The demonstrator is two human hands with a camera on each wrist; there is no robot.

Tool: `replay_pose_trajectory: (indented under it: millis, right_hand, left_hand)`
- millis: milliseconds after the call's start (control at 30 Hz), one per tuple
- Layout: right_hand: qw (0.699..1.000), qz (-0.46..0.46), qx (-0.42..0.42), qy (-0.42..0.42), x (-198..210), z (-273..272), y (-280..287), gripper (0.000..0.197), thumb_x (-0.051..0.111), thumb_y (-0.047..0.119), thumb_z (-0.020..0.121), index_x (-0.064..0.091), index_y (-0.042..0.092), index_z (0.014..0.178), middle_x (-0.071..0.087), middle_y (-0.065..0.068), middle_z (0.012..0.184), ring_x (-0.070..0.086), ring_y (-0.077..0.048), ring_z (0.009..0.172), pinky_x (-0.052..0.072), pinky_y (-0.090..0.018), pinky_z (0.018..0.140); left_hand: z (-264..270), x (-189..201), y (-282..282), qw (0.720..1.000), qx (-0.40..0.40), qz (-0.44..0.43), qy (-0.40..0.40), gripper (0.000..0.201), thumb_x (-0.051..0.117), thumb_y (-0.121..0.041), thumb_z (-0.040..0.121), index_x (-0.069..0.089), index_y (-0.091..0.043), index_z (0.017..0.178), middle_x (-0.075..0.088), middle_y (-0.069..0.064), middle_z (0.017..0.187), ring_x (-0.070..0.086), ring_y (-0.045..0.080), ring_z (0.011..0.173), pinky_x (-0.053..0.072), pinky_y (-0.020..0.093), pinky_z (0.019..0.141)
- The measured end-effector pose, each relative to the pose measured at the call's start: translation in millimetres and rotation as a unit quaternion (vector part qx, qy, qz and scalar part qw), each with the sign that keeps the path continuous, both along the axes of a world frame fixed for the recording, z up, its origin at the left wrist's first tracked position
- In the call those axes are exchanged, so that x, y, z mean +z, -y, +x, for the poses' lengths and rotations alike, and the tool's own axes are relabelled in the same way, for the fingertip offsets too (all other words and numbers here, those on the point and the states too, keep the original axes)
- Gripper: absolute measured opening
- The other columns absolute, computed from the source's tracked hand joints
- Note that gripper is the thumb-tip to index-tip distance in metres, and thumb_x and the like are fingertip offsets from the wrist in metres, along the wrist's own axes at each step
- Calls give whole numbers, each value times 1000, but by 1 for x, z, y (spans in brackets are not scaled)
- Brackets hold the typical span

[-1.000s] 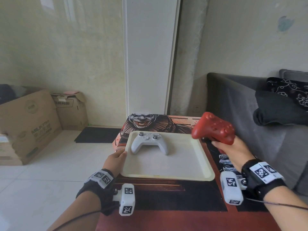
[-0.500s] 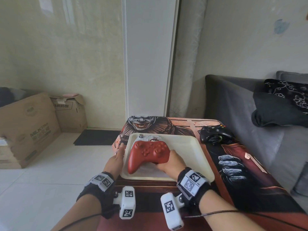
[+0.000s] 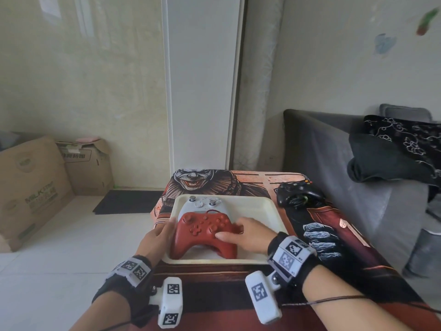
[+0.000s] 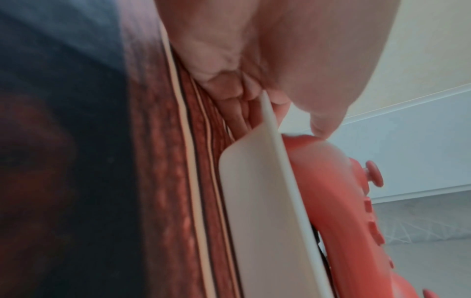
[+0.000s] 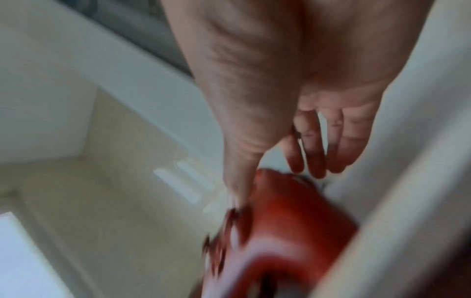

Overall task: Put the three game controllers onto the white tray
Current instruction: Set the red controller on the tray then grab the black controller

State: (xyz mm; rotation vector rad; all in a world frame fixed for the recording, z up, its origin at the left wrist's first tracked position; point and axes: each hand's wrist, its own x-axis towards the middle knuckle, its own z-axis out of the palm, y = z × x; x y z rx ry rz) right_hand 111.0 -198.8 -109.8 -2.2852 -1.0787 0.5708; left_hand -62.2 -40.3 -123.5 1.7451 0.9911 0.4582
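Note:
The white tray lies on the table. A white controller sits at its back left. A red controller lies in front of it, overlapping its near edge. My right hand holds the red controller's right grip, thumb on its face and fingers behind. In the blurred right wrist view the red controller lies between thumb and fingers of my right hand. My left hand pinches the tray's left rim; the left wrist view shows the tray, fingers beneath, thumb above by the red controller. A black controller rests on the table, right of the tray.
The table has a clown-print cover. A grey sofa with a dark blanket stands close on the right. Cardboard boxes sit on the floor at the left, with a dark mat beside the table.
My right hand carried the red controller from the table's right side to the tray and lowered it in front of the white controller. The left hand stayed on the tray's rim.

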Motion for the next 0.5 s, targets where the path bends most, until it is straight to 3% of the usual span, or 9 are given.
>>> replay_pose_trajectory:
  millis: [100,133,200,267,333,400,433,500]
  right_hand:
    - [985,92,-147,18,21,53,26,43,64,45,84,74,5,95,73,-12,90,60,-18,77,48,-31,73]
    - [971,112,-205,43,25,80,39,38,63,39,84,75,3,89,74,-17,88,60,-21,74,47,-31,69]
    - [927,132,-346,66,21,138,64,46,58,41,71,70,-1,87,72,-22,89,62,-27,73,49,-33,71]
    - [884,130,-447,46,11,185,84,62,52,46,63,65,-1,101,68,-26,107,65,-35,90,50,-42,83]
    - [869,135,-475,15,-3,220,97,62,58,40,76,58,-5,119,60,-29,124,61,-41,110,46,-43,93]
    - [868,132,-479,-15,-2,222,96,72,59,47,81,50,-5,130,56,-28,132,58,-42,117,46,-44,97]
    - [869,143,-472,-38,-6,224,92,78,58,55,79,51,-4,130,56,-25,132,58,-42,117,49,-45,92]
    - [872,175,-452,-65,-14,230,83,66,59,51,83,58,-2,122,60,-21,126,61,-39,104,51,-35,61]
  left_hand:
    - [0,-6,-4,1000,11,-5,-6,45,30,-43,93,61,-16,110,60,19,121,55,32,107,38,38,101]
    - [0,-8,-6,1000,10,-3,2,41,30,-41,93,62,-18,104,62,19,118,56,32,106,40,40,101]
    - [0,-13,-8,1000,12,4,17,36,33,-38,93,64,-18,96,66,17,112,58,30,101,43,41,99]
    - [2,-18,-10,999,17,16,26,34,35,-35,93,65,-19,94,68,15,107,59,29,98,44,39,95]
    - [3,-22,-11,999,20,22,26,31,35,-33,93,64,-24,86,68,13,102,60,28,96,44,35,89]
    - [3,-23,-11,999,24,27,32,29,36,-32,93,61,-32,78,68,10,99,60,27,96,41,32,85]
    - [4,-25,-12,999,22,29,34,29,37,-31,94,60,-34,76,68,9,98,60,26,96,41,32,85]
    - [5,-26,-13,998,20,36,41,31,37,-30,94,61,-33,75,70,7,93,62,25,94,44,32,86]
